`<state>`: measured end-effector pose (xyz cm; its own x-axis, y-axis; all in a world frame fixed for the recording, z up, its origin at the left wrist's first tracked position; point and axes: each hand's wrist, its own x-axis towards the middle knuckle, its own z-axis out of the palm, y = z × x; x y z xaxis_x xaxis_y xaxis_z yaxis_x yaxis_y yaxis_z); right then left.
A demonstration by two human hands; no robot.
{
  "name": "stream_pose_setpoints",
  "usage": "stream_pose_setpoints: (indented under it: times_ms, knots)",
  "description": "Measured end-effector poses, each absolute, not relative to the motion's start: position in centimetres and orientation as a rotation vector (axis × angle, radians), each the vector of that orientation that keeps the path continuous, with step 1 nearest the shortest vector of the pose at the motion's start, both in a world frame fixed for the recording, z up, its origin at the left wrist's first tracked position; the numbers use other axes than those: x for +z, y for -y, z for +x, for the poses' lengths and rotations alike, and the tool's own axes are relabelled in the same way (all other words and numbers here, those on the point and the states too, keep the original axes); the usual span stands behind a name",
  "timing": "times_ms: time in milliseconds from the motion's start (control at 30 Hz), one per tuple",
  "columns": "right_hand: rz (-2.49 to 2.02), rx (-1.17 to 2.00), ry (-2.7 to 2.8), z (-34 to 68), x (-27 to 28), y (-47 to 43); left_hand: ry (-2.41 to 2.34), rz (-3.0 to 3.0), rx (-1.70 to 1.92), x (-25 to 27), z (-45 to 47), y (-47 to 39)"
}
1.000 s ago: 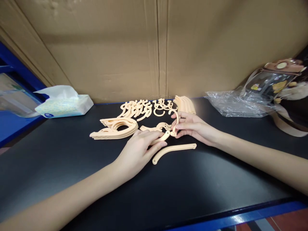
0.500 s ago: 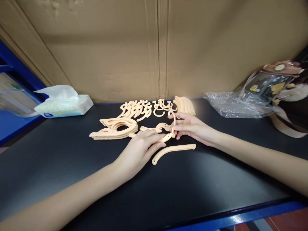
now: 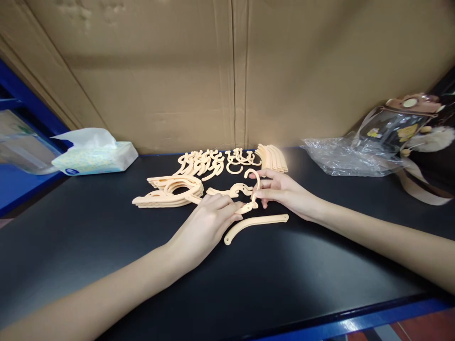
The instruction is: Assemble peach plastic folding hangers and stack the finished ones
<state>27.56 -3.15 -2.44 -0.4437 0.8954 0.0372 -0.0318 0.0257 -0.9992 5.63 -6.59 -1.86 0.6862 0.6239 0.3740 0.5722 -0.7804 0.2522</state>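
Observation:
My left hand (image 3: 209,220) grips a cream plastic hanger arm (image 3: 245,208), its holed end sticking out past my fingertips. My right hand (image 3: 280,192) pinches a matching hanger hook (image 3: 257,182), whose curve points up. The hook's base meets the end of the arm; whether they are joined I cannot tell. A loose curved hanger arm (image 3: 256,222) lies just in front of my hands. Behind them rests a notched hanger piece (image 3: 234,190), partly covered by my fingers. To the left is a stack of folded hangers (image 3: 170,192).
At the back lie several curved pieces (image 3: 201,163), several hooks (image 3: 238,158) and a pile of arms (image 3: 273,157). A tissue pack (image 3: 95,156) stands at left. Clear plastic wrap (image 3: 341,154) and a transparent bag (image 3: 394,128) sit at right. A cardboard wall (image 3: 170,85) closes the rear.
The hook has turned slightly in my right hand, so its curve shows wider. Both hands have shifted only a little, and the joined ends sit slightly lower.

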Motion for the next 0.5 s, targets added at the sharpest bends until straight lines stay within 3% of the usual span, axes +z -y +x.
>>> stream_pose_setpoints:
  times_ms: [500]
  knots:
    - [-0.894, 1.472, 1.564, 27.31, -2.1, 3.5, -1.047, 2.943, 0.583, -1.69, 5.95, 6.83]
